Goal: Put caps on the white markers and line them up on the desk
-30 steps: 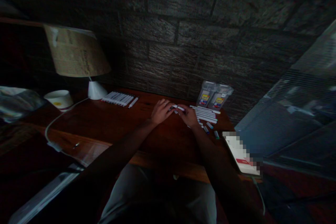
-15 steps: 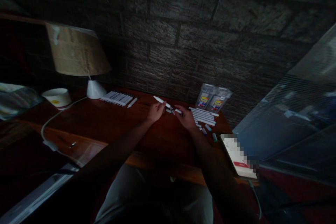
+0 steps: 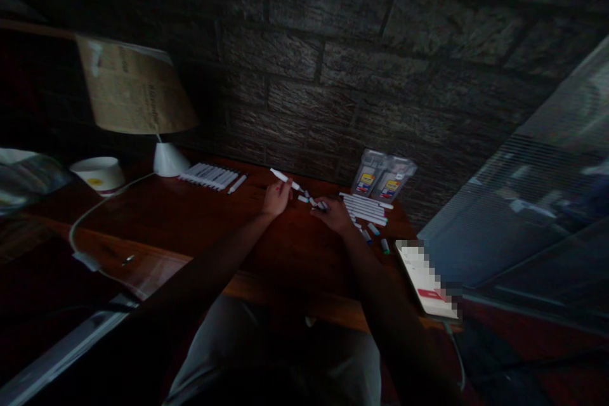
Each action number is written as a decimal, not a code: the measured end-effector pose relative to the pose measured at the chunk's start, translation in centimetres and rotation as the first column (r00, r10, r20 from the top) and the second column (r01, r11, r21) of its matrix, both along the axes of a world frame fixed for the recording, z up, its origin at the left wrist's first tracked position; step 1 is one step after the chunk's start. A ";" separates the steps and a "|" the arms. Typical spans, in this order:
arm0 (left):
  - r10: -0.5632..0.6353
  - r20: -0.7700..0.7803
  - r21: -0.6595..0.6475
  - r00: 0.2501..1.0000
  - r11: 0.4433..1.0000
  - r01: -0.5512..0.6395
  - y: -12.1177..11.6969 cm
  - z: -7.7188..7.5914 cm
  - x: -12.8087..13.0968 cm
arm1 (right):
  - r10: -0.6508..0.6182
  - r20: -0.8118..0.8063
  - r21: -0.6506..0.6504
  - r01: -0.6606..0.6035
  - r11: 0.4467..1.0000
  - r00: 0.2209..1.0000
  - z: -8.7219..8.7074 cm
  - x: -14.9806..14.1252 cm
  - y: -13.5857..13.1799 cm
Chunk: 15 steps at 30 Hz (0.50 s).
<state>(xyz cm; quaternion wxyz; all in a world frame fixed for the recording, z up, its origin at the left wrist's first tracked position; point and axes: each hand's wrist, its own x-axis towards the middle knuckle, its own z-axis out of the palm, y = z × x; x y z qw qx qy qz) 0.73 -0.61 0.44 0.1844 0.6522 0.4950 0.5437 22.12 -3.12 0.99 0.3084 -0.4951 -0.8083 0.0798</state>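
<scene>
In my left hand [image 3: 276,198] a white marker [image 3: 282,176] is pinched, tilted, its uncapped dark tip pointing right. My right hand [image 3: 335,214] is closed at the table just to the right, its fingers on a small pale marker cap [image 3: 320,205] with a dark part. Part of that cap is hidden by the fingers. Between the two hands lie small loose caps [image 3: 303,199]. Beside my right hand are a row of white markers [image 3: 366,209] and more loose caps, among them a green-ended cap [image 3: 385,245].
Two clear plastic cases [image 3: 382,179] stand against the brick wall. Another row of markers [image 3: 209,176] lies at left, near a lamp [image 3: 169,160] and a paper cup [image 3: 99,175]. A cable [image 3: 95,209] crosses the table [image 3: 304,260]. A pale box [image 3: 427,285] sits at the right edge.
My hands have moved apart: the marker's tip is now clear of my right hand. The right fingers have shifted down toward the table. The view has turned slightly.
</scene>
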 end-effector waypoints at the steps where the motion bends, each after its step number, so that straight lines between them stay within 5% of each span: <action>1: 0.000 -0.003 0.000 1.000 1.000 0.000 0.0 0.0 0.0 | -0.029 0.002 0.013 0.028 1.000 1.000 0.0 0.0 0.0; 15: 0.014 -0.082 0.010 0.997 1.000 -0.014 -0.1 0.3 -0.3 | -0.106 0.003 -0.077 0.106 0.991 0.994 0.4 -0.1 -0.6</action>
